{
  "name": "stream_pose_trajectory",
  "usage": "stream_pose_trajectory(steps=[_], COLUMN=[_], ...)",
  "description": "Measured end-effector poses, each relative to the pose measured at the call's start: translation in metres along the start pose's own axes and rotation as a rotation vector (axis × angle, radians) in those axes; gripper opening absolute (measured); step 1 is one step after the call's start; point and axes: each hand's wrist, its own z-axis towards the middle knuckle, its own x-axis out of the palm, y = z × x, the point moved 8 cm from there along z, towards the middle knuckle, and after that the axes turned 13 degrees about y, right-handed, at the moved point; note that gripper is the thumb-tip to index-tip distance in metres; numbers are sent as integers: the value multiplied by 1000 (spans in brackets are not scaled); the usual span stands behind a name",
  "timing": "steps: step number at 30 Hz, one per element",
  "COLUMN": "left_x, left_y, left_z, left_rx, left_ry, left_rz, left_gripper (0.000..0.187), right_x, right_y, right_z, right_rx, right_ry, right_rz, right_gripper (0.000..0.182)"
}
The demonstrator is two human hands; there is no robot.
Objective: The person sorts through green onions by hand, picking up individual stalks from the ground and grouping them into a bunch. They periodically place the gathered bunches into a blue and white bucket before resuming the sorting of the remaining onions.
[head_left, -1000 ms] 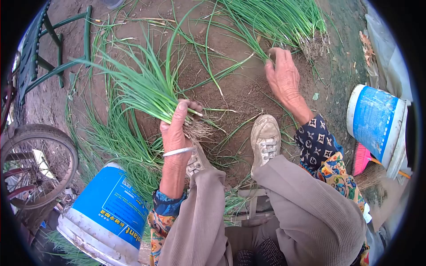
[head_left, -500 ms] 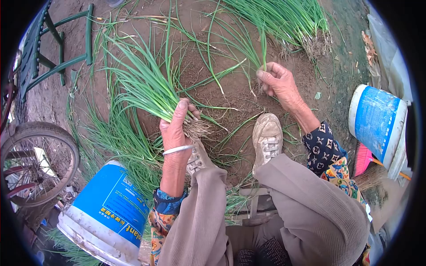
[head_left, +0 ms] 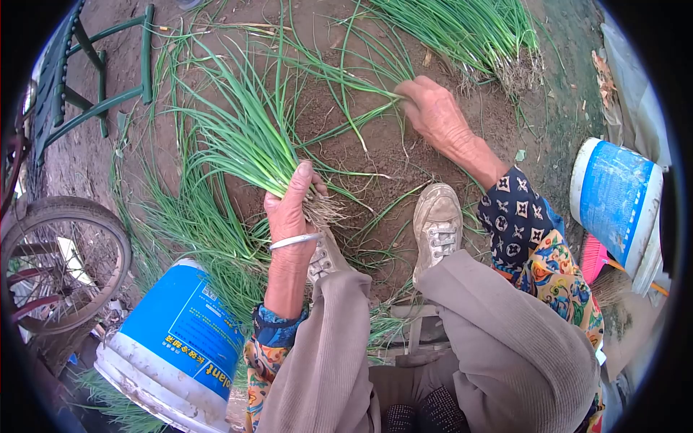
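My left hand (head_left: pixel 292 209) is closed round a bunch of green onions (head_left: pixel 249 141), gripping it near the white bases. The leaves fan out to the upper left and the stringy roots hang below my fingers. My right hand (head_left: pixel 437 115) is bent over the soil with thumb and fingers pinched together. Thin green onion stalks (head_left: pixel 368 86) run leftward from its fingertips; how many are pinched is hidden. Below it, a few loose green onions lie on the brown soil. A bigger pile of green onions (head_left: pixel 469 32), roots toward the right, rests beyond my right hand.
More green onions (head_left: pixel 195 216) lie left of my left hand. A blue-and-white bucket (head_left: pixel 180 339) is at lower left, another bucket (head_left: pixel 613 198) at right by a pink broom (head_left: pixel 593 258). A bicycle wheel (head_left: pixel 119 245) and a green folding stool (head_left: pixel 101 108) stand left. My shoes (head_left: pixel 438 220) are between.
My right hand has moved left and slightly up, turning its back upward. The stalk that stood upright from its fingers no longer does. My left hand keeps its bunch almost in place.
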Motion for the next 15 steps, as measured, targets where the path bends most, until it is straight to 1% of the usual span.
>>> stream_pose_trajectory(steps=[3, 6, 9, 10, 14, 15], left_x=[0, -3, -9, -9, -11, -13], left_y=[-2, -4, -7, -7, -8, -9], left_z=[0, -1, -3, -3, -5, -6], left_rx=[8, 8, 19, 23, 52, 59], left_ry=[4, -6, -22, -24, -16, -14], left_rz=[1, -26, -39, -40, -33, -44], left_gripper=[21, 20, 20, 20, 20, 20], right_x=[3, -3, 8, 16, 33, 38], right_y=[0, 1, -7, -6, -13, -13], right_z=[6, 1, -8, -12, -24, -25], right_rx=[-8, -10, 242, 164, 259, 259], right_ry=[105, 89, 324, 307, 240, 261], right_rz=[-117, -63, 956, 1274, 1414, 1375], right_gripper=[19, 17, 18, 22, 31, 33])
